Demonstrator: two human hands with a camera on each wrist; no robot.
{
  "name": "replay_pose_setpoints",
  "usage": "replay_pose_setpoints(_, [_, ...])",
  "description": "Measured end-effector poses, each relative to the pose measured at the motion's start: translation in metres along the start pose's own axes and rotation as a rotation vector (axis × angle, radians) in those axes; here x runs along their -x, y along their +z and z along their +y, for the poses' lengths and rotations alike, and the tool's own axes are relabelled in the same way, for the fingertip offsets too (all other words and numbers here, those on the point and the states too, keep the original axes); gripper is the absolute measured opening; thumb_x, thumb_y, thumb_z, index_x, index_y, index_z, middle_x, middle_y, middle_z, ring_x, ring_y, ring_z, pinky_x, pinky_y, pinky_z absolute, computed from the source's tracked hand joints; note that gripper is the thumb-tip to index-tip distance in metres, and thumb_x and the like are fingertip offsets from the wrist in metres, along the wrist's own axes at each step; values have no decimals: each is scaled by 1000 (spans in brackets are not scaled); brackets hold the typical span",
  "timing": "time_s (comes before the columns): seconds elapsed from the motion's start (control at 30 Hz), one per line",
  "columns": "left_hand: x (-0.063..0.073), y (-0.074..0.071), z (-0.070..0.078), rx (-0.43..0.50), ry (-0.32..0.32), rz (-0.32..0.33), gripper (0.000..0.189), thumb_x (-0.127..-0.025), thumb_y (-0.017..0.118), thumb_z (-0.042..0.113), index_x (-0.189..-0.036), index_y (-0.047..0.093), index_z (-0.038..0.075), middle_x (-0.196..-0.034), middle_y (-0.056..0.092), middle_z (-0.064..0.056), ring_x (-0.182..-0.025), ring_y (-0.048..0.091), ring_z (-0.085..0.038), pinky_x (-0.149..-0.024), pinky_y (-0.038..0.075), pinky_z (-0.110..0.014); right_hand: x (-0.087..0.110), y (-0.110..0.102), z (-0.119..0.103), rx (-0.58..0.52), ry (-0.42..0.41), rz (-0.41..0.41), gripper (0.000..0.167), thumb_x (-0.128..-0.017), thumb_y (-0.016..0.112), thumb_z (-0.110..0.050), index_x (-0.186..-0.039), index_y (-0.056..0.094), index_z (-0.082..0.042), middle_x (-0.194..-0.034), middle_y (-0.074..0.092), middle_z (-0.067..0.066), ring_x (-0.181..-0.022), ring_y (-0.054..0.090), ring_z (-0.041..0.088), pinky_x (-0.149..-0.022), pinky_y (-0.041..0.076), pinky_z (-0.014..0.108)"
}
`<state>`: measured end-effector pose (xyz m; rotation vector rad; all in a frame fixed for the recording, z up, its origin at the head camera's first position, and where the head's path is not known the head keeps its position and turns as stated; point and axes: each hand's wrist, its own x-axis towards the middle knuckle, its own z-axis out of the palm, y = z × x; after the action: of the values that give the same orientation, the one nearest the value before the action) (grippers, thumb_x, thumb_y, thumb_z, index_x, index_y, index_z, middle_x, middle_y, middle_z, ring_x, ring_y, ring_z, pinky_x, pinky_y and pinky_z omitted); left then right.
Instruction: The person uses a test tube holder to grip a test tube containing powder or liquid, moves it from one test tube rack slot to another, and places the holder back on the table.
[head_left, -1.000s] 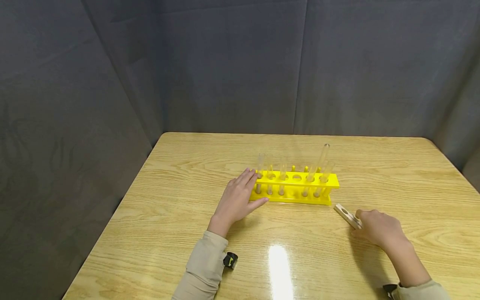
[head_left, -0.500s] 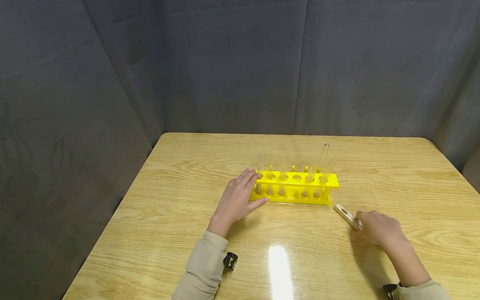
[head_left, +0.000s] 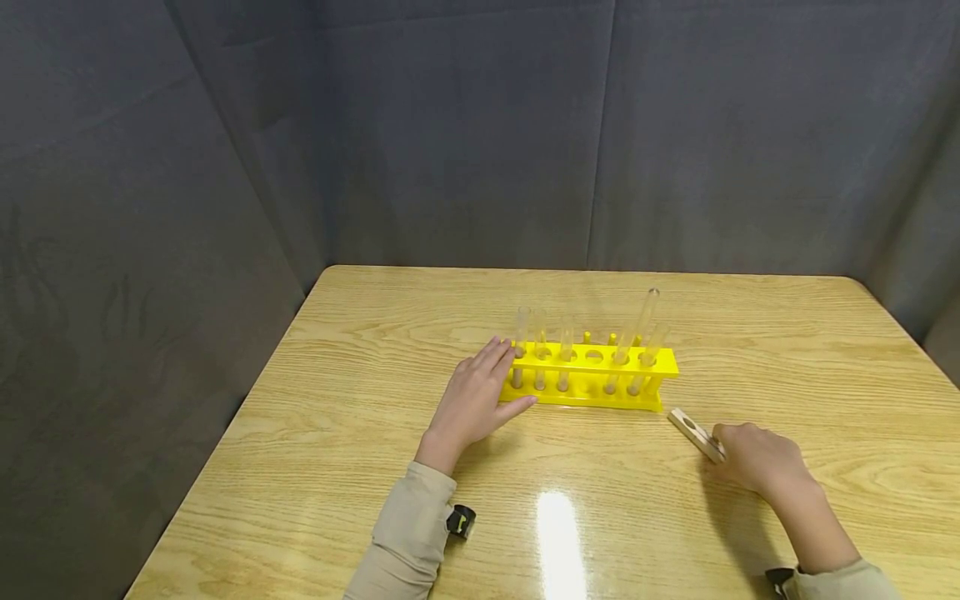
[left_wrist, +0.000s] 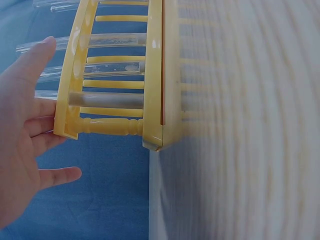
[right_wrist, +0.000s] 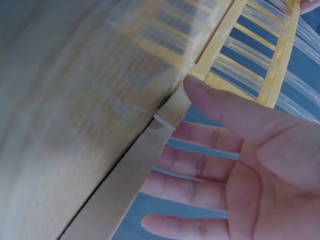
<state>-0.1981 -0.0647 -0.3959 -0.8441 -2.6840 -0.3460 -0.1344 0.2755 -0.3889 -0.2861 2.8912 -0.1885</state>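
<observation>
A yellow test tube rack (head_left: 592, 400) stands on the table with several clear test tubes (head_left: 567, 350) in its holes. One tube (head_left: 651, 307) near the right end reaches higher than the others and leans. My left hand (head_left: 471, 393) rests at the rack's left end, fingers nearly straight, touching its upper shelf (left_wrist: 70, 90); the thumb is stretched out along the front. To the right of the rack, a wooden test tube clamp (head_left: 695, 433) lies low at the table surface. My right hand (head_left: 761, 458) pinches its near end between thumb (right_wrist: 220, 102) and fingers, the other fingers extended.
The wood-grained table (head_left: 360, 400) has a far edge backed by a dark grey curtain (head_left: 465, 150). Several yellow pegs (head_left: 612, 339) rise behind the rack. One hole (head_left: 594, 356) in the rack's upper shelf holds no tube. A bright reflection lies on the table's front part.
</observation>
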Motion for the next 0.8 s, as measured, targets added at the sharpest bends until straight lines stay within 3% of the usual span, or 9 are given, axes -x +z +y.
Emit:
replay_pose_setpoints(0.23, [0, 1, -1, -5, 3, 7, 68, -85, 49, 52, -130, 44, 1, -136, 39, -11, -129, 28, -24, -97, 34, -42, 1, -2, -2, 12, -6, -2, 18, -75, 70, -15, -82, 55, -6, -62, 45, 0, -54, 41, 17, -43, 35, 29])
replay_pose_setpoints(0.8, [0, -2, 1, -5, -2, 4, 67, -85, 50, 52, -130, 45, 2, -136, 39, -11, -128, 29, -24, -97, 34, -42, 0, 3, 2, 16, -32, 25, 19, -74, 69, -7, -71, 50, -9, -59, 43, -1, -52, 39, 16, -43, 34, 29])
